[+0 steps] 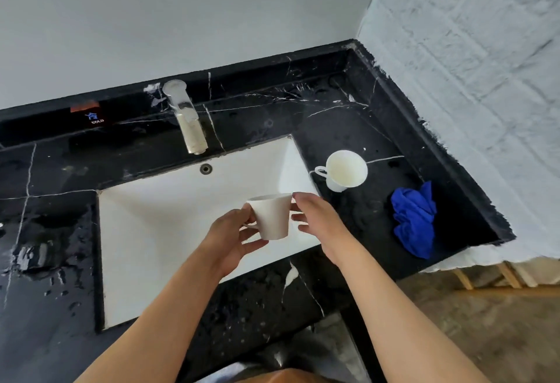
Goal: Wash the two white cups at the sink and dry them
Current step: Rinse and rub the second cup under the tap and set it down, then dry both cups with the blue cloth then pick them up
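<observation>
Fingers (pixel 247 231) of left hand (pixel 230 237) grip one white cup (pixel 271 217) over the sink (pixel 145 225); right hand (pixel 318 225) fingertips pinch its rim. Second cup (pixel 345 169) lies tipped on worktop (pixel 348 116); blue cloth (pixel 413 219) untouched. Tap (pixel 189 122) dry: washing seemingly not begun.

Two white cups are showing: one cup (pixel 270 216) hovering over the sink (pixel 169 216), the second cup (pixel 345 170) sitting right of the sink. One blue cloth (pixel 415 219) is lying farther right; one faucet (pixel 186 116) is standing behind the sink.
</observation>
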